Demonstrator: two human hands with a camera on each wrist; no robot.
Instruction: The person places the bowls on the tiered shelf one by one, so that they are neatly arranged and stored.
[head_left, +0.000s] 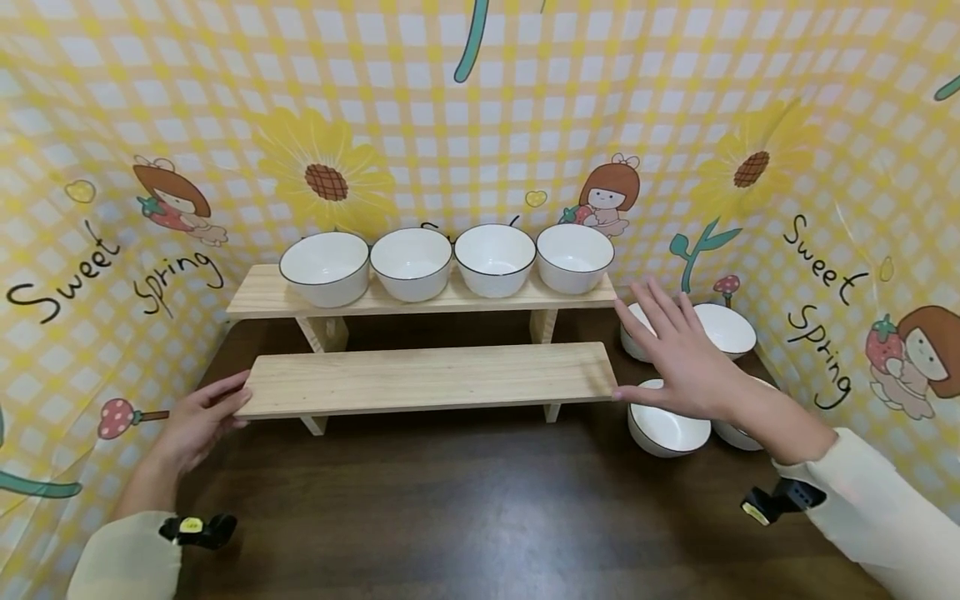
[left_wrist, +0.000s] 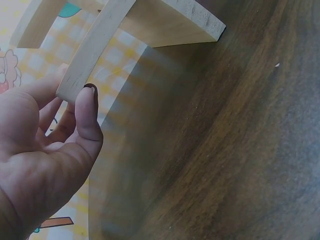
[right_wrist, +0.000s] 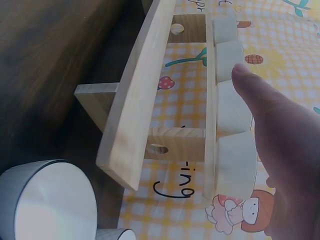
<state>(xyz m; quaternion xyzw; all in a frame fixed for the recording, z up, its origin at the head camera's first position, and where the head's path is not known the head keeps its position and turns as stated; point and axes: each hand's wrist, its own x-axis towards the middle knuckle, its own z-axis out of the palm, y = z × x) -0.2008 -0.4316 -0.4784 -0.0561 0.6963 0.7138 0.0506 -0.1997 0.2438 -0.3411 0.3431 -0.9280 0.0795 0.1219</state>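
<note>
Left arm: forearm [head_left: 147,482] enters at lower left, angled forward and inward, bare below a pale sleeve [head_left: 126,557]. Left hand [head_left: 197,423] is in a pinch grip; the left wrist view shows the left thumb [left_wrist: 87,115] bent and opposed to the fingers, with the palm side in sight.

Right arm: forearm [head_left: 780,417] extends from lower right, forward and inward, its pale sleeve [head_left: 885,508] ending above the wrist. Right hand [head_left: 681,367] is spread, back toward the head camera, fingers extended, right thumb [right_wrist: 262,97] held straight and apart.
</note>
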